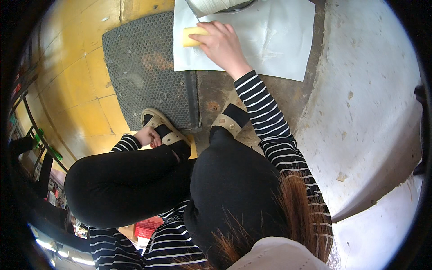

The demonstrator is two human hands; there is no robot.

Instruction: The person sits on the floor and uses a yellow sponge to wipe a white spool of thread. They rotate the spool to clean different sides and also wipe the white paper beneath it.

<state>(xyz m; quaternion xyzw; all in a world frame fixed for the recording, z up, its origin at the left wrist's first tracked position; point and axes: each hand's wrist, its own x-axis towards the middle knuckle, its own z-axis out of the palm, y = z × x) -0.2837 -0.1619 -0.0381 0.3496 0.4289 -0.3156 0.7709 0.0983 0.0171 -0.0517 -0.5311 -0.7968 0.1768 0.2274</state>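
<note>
My right hand (220, 44) reaches out over a white sheet (283, 49) on the floor. Its thumb and fingers are closed on a pale yellow block (190, 38) with smooth sides; what it is made of I cannot tell. Just beyond that hand, cut off by the top edge, is a white ribbed thing (211, 5) like wound thread, with a dark round rim under its right side and a thin straight edge at its left. My left hand (149, 136) hangs by my left sandal (157, 120), its fingers curled in, nothing visible in them.
A dark honeycomb-patterned mat (144, 67) lies left of the white sheet, over yellow tiles (72, 85). Along the right runs a pale, stained surface (360, 99). My right sandal (227, 123) stands below the sheet. A dark rack (38, 135) with green parts is at far left.
</note>
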